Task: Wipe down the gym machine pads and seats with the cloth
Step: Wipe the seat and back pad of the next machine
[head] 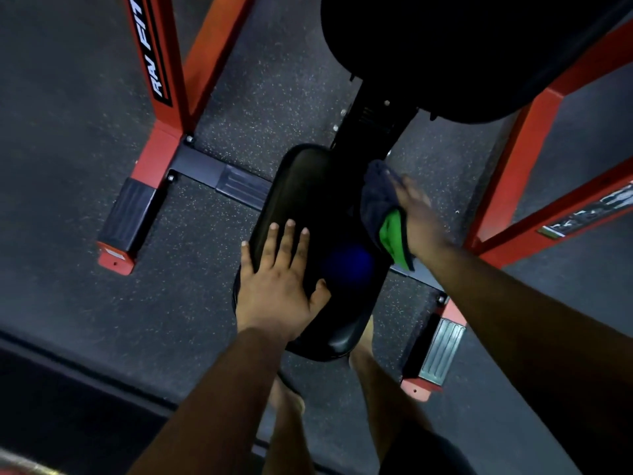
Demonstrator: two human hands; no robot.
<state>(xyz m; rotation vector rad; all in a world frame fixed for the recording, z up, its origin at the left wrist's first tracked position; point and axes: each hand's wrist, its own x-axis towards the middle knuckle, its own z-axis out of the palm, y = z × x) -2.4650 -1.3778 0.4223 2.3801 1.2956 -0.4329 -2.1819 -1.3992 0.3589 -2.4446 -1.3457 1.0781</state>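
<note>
1. Speckled dark rubber floor [85,97] is lying under one red machine frame [161,108] carrying two black pads: one seat [308,186] and one larger pad [462,53].
2. Left hand [279,279] is resting flat, fingers straight and spread, on the seat.
3. Right hand [416,214] is pressing one dark-and-green cloth [380,197] against the seat's right edge; fingers look extended, blurred.

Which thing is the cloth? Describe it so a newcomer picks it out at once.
Start at the long black seat pad between the red frame legs. On its right edge, the right hand presses a bunched cloth against it. It is the only soft thing there: dark blue with a bright green patch.
</note>
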